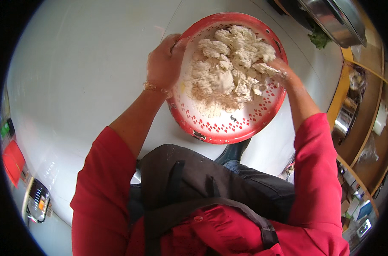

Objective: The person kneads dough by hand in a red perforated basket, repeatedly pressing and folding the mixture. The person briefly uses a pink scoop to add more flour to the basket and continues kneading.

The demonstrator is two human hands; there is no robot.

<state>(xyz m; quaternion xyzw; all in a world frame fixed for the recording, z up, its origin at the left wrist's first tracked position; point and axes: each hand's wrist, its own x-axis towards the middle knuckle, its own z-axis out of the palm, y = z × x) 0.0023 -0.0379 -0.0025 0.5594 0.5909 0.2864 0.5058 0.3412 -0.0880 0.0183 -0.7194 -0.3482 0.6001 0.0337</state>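
A wide enamel basin (228,138) with a red rim and a red dotted pattern holds a rough, crumbly heap of pale dough (221,72), with loose flour at its lower side. My left hand (164,64) grips the basin's left rim, its fingers wrapped over the edge and smeared with flour. My right hand (281,72) is inside the basin at the right, its fingers sunk in the dough and coated with clinging pieces, partly hidden by them.
The pale floor (79,72) surrounds the basin, with my legs below it. Steel pans (337,21) and some greens (317,38) lie at the top right. Wooden shelves (369,128) with assorted items line the right; a red object (14,162) is at far left.
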